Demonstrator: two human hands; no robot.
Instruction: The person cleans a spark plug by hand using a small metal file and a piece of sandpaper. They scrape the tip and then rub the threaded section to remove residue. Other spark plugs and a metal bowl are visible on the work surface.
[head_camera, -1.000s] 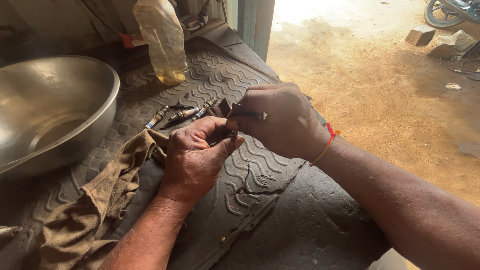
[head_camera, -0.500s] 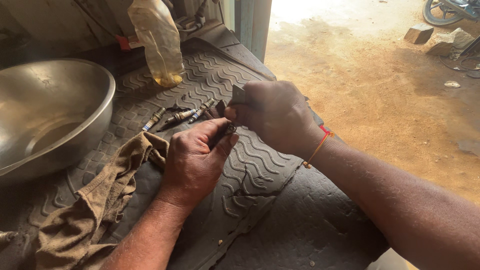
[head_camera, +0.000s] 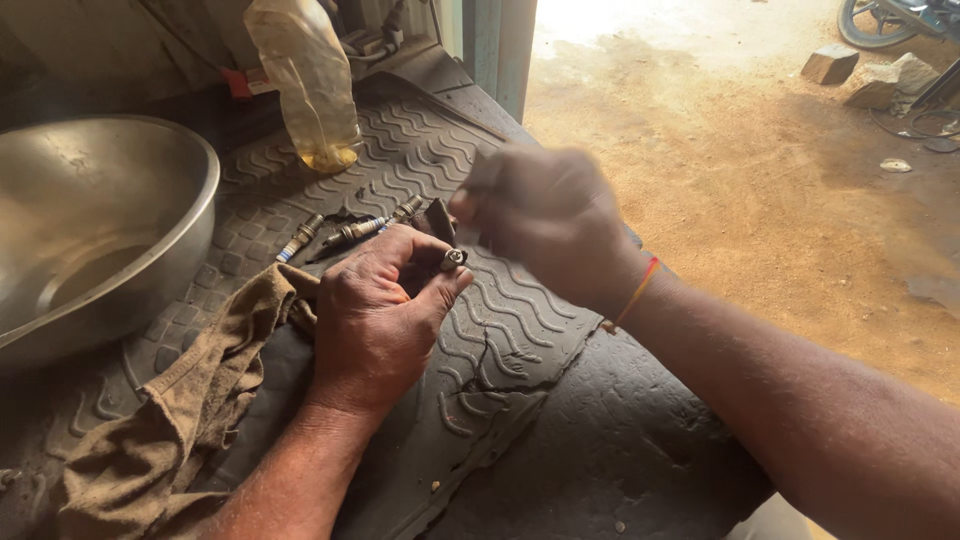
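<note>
Now left hand (head_camera: 375, 320) pinches a spark plug (head_camera: 453, 259); right hand (head_camera: 545, 222) blurred beside it

One head-worn view, looking steeply down and forward.

It sits close above the left hand (head_camera: 375, 320) and the motion-blurred right hand (head_camera: 545, 225) over a rubber mat (head_camera: 500, 350), perhaps tilted slightly rightward toward the sunlit dirt ground (head_camera: 760, 170); no second view.

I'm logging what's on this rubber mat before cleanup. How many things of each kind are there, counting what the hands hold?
Spark plugs: 3, with two lying on the mat and one in the left hand
Metal bowl: 1
Plastic bottle: 1
Brown rag: 1
Small dark piece by the right hand: 1, too blurred to name
Total: 7
</note>
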